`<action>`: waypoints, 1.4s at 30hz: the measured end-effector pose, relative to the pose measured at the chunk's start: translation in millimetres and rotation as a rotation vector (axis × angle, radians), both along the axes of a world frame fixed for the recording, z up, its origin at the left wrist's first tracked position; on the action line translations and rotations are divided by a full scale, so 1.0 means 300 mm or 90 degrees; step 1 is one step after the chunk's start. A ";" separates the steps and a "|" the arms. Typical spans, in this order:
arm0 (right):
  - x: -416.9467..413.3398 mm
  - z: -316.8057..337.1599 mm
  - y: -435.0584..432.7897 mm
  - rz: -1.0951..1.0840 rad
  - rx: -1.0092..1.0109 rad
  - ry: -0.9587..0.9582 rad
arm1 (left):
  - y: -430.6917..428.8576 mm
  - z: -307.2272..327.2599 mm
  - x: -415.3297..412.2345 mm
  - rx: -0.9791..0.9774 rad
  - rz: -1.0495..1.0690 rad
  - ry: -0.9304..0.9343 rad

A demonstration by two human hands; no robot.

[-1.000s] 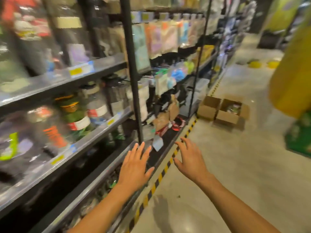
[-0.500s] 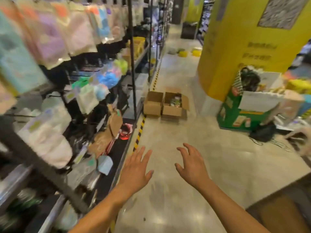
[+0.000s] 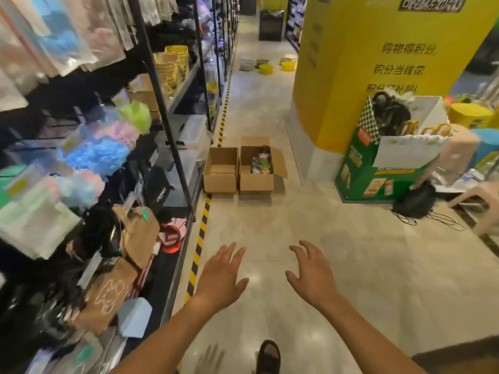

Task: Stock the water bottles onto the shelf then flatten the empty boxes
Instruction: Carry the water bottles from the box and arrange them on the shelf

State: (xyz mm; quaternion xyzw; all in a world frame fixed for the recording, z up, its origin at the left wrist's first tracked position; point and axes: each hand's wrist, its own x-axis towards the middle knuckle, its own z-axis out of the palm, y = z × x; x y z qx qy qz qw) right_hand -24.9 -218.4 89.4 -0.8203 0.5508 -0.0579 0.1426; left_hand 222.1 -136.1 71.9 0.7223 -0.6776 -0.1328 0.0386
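Two open cardboard boxes stand side by side on the aisle floor ahead. The left box (image 3: 220,182) looks empty. The right box (image 3: 256,180) holds a few bottles (image 3: 260,163) with colourful labels. My left hand (image 3: 220,276) and my right hand (image 3: 313,273) are stretched out in front of me over the floor, fingers spread, holding nothing. Both hands are well short of the boxes. The shelf rack (image 3: 172,125) runs along my left side.
A yellow-and-black striped line (image 3: 201,233) marks the floor along the rack. A yellow pillar (image 3: 351,71) and a green display bin (image 3: 378,171) stand at the right, with a black bag (image 3: 414,201) on the floor. Basins (image 3: 266,68) sit far down the aisle. My sandalled foot (image 3: 268,356) shows below.
The view has turned from the shelf toward the aisle, and the two boxes are now nearer and more central. Both hands stay outstretched and empty.
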 end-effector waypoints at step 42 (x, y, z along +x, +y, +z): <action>0.990 -0.184 -3.104 0.016 0.277 -0.027 | -3.000 -0.171 0.911 0.195 0.082 0.139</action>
